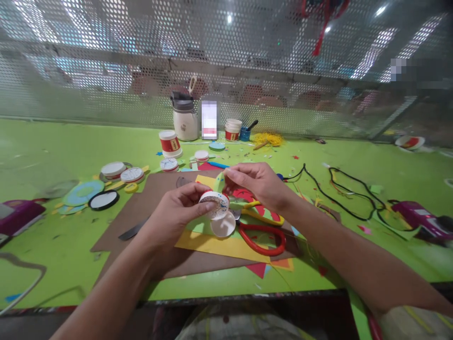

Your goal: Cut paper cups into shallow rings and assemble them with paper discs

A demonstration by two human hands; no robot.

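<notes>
Left hand [173, 212] grips small paper cup [214, 204] above brown card [148, 208] | right hand [258, 182] pinches green paper strip [220, 182] at cup rim | best pressed flat, cup steady | scissors [264, 233] beneath on desk [53, 250]

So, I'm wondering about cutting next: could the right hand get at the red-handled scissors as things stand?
Probably yes, but not freely. The red-handled scissors lie uncovered on the paper just below the right hand, with nothing between. That hand is pinching a green paper strip, so it would have to let go first.
</notes>
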